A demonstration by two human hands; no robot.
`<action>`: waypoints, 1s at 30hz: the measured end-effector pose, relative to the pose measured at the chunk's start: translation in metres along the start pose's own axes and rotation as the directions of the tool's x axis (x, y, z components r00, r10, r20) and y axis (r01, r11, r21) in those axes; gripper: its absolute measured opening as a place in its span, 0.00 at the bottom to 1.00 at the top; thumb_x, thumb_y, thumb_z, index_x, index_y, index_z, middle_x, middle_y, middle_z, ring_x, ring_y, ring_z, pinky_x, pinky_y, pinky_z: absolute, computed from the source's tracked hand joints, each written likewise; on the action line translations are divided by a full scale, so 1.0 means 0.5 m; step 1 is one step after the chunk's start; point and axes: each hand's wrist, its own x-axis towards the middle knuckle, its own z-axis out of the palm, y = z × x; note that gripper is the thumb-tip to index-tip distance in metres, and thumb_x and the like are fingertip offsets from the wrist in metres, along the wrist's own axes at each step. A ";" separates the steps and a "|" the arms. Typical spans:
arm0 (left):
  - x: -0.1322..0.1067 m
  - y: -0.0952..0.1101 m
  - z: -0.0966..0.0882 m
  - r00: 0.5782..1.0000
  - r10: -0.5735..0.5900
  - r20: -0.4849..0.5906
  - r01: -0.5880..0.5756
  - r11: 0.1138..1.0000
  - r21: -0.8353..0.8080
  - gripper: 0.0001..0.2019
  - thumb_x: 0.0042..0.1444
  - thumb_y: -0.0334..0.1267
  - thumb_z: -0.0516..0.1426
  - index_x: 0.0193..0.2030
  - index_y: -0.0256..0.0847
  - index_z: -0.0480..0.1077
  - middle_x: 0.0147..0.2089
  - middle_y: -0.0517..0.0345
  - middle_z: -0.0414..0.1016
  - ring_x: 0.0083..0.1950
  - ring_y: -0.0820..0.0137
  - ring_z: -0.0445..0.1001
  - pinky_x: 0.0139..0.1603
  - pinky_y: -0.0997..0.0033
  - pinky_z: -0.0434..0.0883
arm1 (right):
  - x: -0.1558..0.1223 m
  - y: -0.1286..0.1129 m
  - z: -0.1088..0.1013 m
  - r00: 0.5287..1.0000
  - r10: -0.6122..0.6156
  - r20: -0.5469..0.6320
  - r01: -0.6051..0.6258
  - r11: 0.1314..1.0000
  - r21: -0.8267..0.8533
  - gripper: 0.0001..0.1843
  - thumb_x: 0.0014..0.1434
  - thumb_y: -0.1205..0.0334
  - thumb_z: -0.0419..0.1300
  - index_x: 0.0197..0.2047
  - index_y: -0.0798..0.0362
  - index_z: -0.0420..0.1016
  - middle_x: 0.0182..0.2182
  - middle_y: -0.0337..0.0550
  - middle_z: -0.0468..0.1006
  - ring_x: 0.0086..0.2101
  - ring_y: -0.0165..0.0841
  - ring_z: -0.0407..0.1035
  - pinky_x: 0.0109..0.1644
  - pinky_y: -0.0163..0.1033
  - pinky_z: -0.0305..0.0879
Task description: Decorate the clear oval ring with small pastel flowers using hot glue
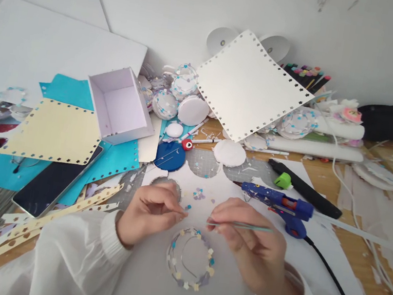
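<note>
My left hand [152,214] is closed in a pinch. A tiny blue paper piece [188,207] shows right at its fingertips; whether they grip it I cannot tell. Opposite, my right hand [251,242] pinches a thin teal stick-like tool [253,227], which lies level across the fingers. Just below and between the hands is a wire ring [210,272] dotted with small cream, blue and lilac paper shapes, a loose wire end curling inside it. Several more tiny paper pieces [198,194] are scattered on the white sheet beyond my fingertips.
To the right lie a blue glue gun [273,199] with its cord and a black pen-shaped tool [308,191]. A phone [54,185], punched cards [54,133] and an open white box [119,106] crowd the left. A blue round lid [170,157] and white discs [230,153] sit ahead.
</note>
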 end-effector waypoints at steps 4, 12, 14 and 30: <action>-0.001 0.001 0.001 0.999 -0.028 -0.020 0.028 1.000 0.002 0.05 0.49 0.28 0.64 0.26 0.40 0.78 0.22 0.58 0.65 0.27 0.73 0.64 0.26 0.72 0.62 | 0.000 0.003 -0.001 0.980 0.201 -0.008 -0.198 0.968 0.155 0.08 0.62 0.71 0.55 0.40 0.51 0.74 0.35 0.42 0.74 0.32 0.29 0.73 0.36 0.37 0.75; -0.002 -0.005 -0.005 0.995 -0.028 -0.095 0.030 0.999 0.018 0.05 0.48 0.28 0.64 0.24 0.40 0.77 0.21 0.60 0.64 0.26 0.73 0.63 0.26 0.72 0.62 | 0.001 -0.002 -0.004 0.999 0.038 0.034 -0.038 0.999 -0.015 0.13 0.59 0.75 0.56 0.42 0.50 0.76 0.35 0.42 0.79 0.39 0.33 0.75 0.41 0.38 0.74; -0.003 -0.007 -0.006 0.994 -0.021 -0.109 0.026 0.999 0.045 0.06 0.48 0.27 0.64 0.25 0.41 0.78 0.21 0.59 0.65 0.26 0.73 0.63 0.26 0.71 0.62 | 0.002 -0.005 -0.007 0.998 -0.038 0.057 0.045 0.992 -0.122 0.14 0.58 0.76 0.56 0.43 0.51 0.76 0.36 0.44 0.79 0.41 0.34 0.74 0.43 0.39 0.74; -0.005 -0.009 -0.002 0.994 -0.021 -0.107 0.021 1.000 0.007 0.05 0.49 0.29 0.64 0.25 0.40 0.78 0.22 0.57 0.67 0.28 0.72 0.64 0.28 0.70 0.64 | -0.006 -0.004 -0.003 0.807 -0.405 0.430 0.590 0.571 -0.571 0.10 0.61 0.72 0.52 0.42 0.55 0.72 0.36 0.51 0.79 0.37 0.34 0.76 0.43 0.37 0.77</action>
